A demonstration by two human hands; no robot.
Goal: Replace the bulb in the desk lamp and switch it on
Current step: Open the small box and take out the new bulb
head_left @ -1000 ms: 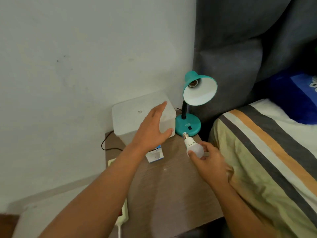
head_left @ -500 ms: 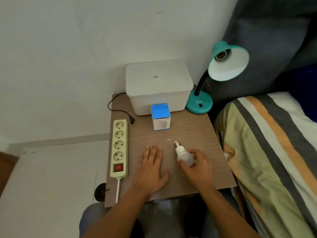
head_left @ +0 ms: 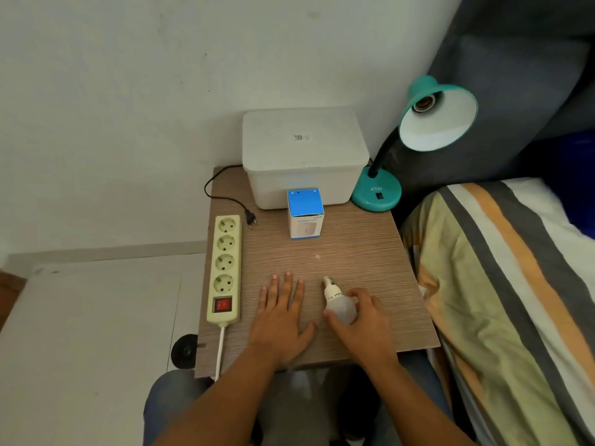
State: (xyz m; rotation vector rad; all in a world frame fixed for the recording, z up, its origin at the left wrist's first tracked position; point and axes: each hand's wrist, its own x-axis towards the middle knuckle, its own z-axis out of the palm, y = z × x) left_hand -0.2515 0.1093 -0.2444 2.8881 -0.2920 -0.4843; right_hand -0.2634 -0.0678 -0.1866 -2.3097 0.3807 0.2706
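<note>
One bulb (head_left: 338, 304), one lamp (head_left: 415, 136), two boxes (head_left: 304, 156) (head_left: 305, 213), one power strip (head_left: 224, 268).

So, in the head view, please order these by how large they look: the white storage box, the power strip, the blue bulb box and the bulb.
1. White storage box
2. Power strip
3. Blue bulb box
4. Bulb, partly covered by the right hand; it lies nearer the camera, yet looks smallest.
</note>
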